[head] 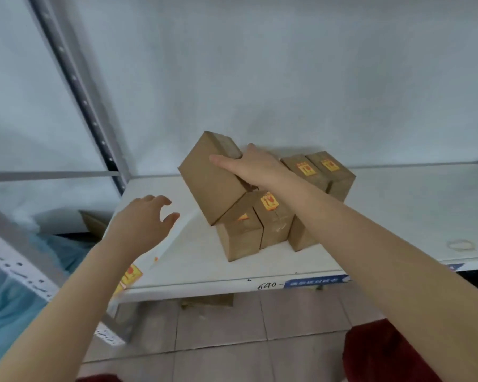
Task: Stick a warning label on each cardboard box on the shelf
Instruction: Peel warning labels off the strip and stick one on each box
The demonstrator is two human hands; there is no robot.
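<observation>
Several brown cardboard boxes stand grouped on the white shelf (398,216). My right hand (249,166) grips a plain tilted box (207,183), held above the front boxes with no label showing. A front box (273,219) and two rear boxes (307,172) (331,169) carry yellow-and-red warning labels on top. The left front box (240,232) has a label partly hidden under the tilted box. My left hand (146,219) hovers open, left of the boxes, over a white label sheet (174,244). Loose labels (131,274) show near the shelf's front left corner.
A grey perforated upright (80,86) rises at the shelf's left. A blue tag (315,281) and handwritten "640" mark the front edge. Tiled floor (232,340) lies below, with teal plastic (11,299) at the left and another brown box (94,221) behind it.
</observation>
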